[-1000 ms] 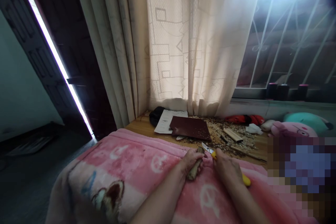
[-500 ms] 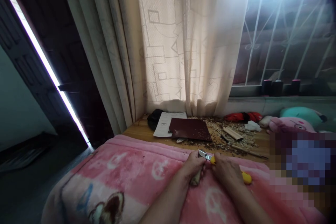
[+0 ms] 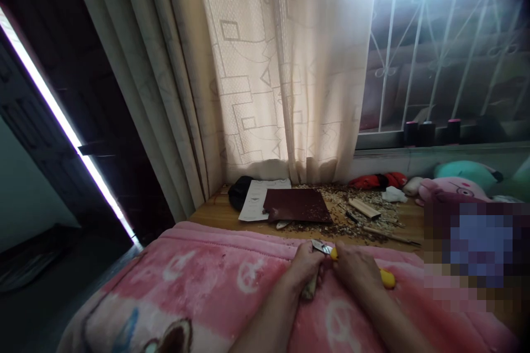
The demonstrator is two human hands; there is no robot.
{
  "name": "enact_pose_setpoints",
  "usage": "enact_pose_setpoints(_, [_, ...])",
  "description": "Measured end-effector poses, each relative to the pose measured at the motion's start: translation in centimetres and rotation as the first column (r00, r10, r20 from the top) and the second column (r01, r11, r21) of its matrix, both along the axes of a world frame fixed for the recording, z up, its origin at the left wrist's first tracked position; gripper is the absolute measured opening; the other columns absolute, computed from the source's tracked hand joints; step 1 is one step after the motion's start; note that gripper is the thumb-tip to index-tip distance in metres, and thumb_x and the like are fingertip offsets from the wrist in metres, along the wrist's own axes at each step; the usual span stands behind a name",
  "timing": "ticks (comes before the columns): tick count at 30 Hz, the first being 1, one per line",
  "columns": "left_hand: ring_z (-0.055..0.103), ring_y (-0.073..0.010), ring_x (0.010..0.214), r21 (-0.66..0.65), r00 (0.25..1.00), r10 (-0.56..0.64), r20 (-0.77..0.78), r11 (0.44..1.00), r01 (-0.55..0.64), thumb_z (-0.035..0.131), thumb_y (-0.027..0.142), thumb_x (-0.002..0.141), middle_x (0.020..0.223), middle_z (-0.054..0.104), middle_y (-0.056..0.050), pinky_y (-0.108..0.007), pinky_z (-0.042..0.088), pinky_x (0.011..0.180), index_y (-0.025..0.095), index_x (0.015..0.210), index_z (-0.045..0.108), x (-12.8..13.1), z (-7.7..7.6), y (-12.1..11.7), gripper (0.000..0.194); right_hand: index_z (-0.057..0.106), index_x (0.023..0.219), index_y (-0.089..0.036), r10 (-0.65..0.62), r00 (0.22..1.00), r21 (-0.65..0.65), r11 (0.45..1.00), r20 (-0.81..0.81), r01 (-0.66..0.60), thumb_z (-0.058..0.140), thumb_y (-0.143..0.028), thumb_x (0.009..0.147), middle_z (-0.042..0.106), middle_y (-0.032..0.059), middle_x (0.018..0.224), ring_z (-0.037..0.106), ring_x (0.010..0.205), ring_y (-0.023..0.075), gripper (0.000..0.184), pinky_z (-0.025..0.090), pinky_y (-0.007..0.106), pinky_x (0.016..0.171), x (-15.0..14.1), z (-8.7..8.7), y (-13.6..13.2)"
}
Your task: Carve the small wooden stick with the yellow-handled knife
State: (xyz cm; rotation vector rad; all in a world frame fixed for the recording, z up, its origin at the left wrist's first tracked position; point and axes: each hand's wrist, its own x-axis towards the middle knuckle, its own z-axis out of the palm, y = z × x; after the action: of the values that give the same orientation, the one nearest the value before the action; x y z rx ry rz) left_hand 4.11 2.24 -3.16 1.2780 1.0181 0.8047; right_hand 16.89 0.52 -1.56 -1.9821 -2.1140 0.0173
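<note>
Pale wood piece (image 3: 308,290) inside left grip (image 3: 306,265)

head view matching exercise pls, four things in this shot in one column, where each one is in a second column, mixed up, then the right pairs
Things:
1. yellow-handled knife
2. wood piece
3. dark red sheet
4. pale wood strip

Places:
a. lying among the wood shavings
b. gripped in the left hand
c. overlapping the white paper
d. gripped in the right hand

Right pairs: 1-d, 2-b, 3-c, 4-a
</note>
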Motion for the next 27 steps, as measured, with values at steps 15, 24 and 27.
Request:
enact_pose_setpoints(15, [0.037, -0.0073, 0.029, -0.107, 0.999, 0.015, 0.051, 0.994, -0.010, 0.042, 0.029, 0.060, 0.041, 0.042, 0.004, -0.017, 0.029, 0.030, 0.014, 0.081, 0.048, -0.4, 1.3, -0.3, 0.026, 0.051, 0.078, -0.017, -0.057, 0.998, -0.057, 0.997, -0.023, 0.055, 0.032, -0.032, 0.071, 0.059, 0.0098, 0.075, 0.053, 0.072, 0.0198, 0.025, 0.033, 0.029, 0.060, 0.2, -0.4, 1.3])
enact_pose_setpoints(24, [0.038, -0.0091, 0.030, -0.343, 0.986, 0.010, 0.169, 0.938, 0.049, 0.034, 0.033, 0.061, 0.041, 0.045, 0.000, -0.018, 0.027, 0.030, 0.012, 0.079, 0.048, -1.1, 1.9, 0.3, 0.031, 0.049, 0.074, -0.020, -0.123, 0.992, 0.016, 0.992, -0.032, 0.123, 0.031, -0.030, 0.071, 0.058, 0.0056, 0.069, 0.053, 0.066, 0.0188, 0.021, 0.031, 0.028, 0.055, 0.5, -0.2, 1.4])
enact_pose_setpoints(27, [0.037, -0.0081, 0.029, -0.217, 0.992, -0.006, 0.126, 0.976, 0.033, 0.042, 0.026, 0.058, 0.040, 0.045, 0.003, -0.017, 0.026, 0.030, 0.014, 0.077, 0.046, -0.8, 1.8, 0.0, 0.023, 0.049, 0.074, -0.020, -0.150, 0.988, 0.013, 0.988, -0.043, 0.151, 0.032, -0.032, 0.070, 0.058, 0.0048, 0.070, 0.053, 0.064, 0.0188, 0.021, 0.031, 0.027, 0.054, 0.6, 0.5, 1.1])
